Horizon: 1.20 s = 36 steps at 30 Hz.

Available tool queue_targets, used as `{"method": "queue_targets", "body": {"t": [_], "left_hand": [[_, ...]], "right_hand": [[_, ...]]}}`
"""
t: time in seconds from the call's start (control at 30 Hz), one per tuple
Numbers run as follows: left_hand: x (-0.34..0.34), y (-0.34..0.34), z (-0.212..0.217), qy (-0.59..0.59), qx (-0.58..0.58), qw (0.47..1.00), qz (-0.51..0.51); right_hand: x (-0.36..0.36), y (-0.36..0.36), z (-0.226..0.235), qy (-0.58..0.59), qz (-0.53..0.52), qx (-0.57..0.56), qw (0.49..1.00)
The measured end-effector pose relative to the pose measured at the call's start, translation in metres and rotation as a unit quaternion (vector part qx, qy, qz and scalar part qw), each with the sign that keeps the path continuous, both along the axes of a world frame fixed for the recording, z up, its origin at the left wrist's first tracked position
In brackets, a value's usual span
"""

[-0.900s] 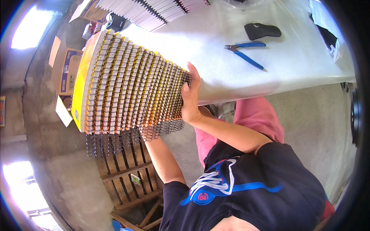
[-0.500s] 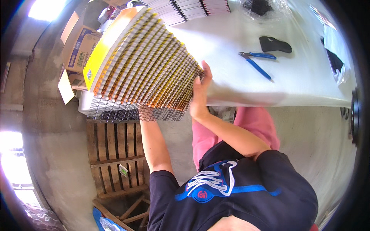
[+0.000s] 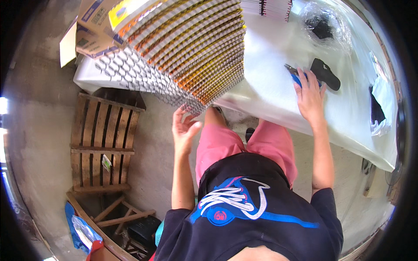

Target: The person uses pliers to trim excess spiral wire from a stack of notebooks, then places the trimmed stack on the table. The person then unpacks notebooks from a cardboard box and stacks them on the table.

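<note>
A thick stack of spiral-bound notebooks (image 3: pixel 191 48) with yellow and orange edges lies at the table's near left. Long wire coils (image 3: pixel 135 69) stick out past its edge. Below the lowest corner of these coils is my left hand (image 3: pixel 185 130), its fingers bent and apart from the thumb. Its fingertips are at the coil ends; whether they touch is unclear. On the right, my right hand (image 3: pixel 311 95) has its fingers over the blue handles of a pair of cutting pliers (image 3: pixel 295 78), whose dark jaws point to the far left. The hand partly hides the handles.
A black, sole-shaped object (image 3: pixel 325 74) lies beside the pliers on the white-covered table (image 3: pixel 270 91). Clear plastic wrap (image 3: pixel 326 26) holds something dark at the far right. A cardboard box (image 3: pixel 98 30) stands far left, with a wooden slatted crate (image 3: pixel 102 139) below.
My right hand has left the notebook stack and moved right onto the pliers, which have shifted. My left hand has come out from under the coils. The view has turned.
</note>
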<state>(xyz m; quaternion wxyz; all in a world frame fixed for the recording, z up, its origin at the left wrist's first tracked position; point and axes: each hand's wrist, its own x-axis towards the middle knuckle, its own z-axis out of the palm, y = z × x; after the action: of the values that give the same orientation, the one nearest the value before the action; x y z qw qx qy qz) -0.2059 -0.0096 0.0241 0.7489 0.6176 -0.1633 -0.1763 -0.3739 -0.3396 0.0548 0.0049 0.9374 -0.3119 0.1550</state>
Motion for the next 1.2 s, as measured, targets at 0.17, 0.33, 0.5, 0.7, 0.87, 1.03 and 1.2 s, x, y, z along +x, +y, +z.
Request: {"method": "queue_targets", "body": {"t": [0.17,0.33,0.5,0.7,0.87,1.03,1.2], "left_hand": [[-0.009,-0.033,-0.004,-0.065,-0.003,0.995,0.082],[-0.009,-0.038,-0.004,-0.086,-0.006,0.988,0.130],[-0.009,-0.043,-0.008,-0.100,-0.030,0.985,0.139],[-0.007,-0.041,-0.009,-0.099,-0.031,0.986,0.134],[-0.006,-0.041,-0.010,-0.107,-0.028,0.986,0.128],[-0.006,-0.041,-0.010,-0.098,-0.041,0.986,0.127],[-0.007,-0.041,-0.008,-0.099,-0.042,0.987,0.120]], "right_hand": [[0.013,0.019,0.009,-0.178,0.029,0.029,0.983],[0.029,0.120,0.042,-0.234,0.240,0.303,0.892],[0.043,0.159,0.018,-0.107,0.208,0.139,0.962],[0.057,0.170,0.006,-0.115,0.169,0.099,0.974],[0.059,0.170,0.006,-0.096,0.166,0.124,0.974],[0.056,0.170,0.009,-0.110,0.173,0.125,0.971],[0.065,0.173,0.008,-0.124,0.177,0.119,0.969]]}}
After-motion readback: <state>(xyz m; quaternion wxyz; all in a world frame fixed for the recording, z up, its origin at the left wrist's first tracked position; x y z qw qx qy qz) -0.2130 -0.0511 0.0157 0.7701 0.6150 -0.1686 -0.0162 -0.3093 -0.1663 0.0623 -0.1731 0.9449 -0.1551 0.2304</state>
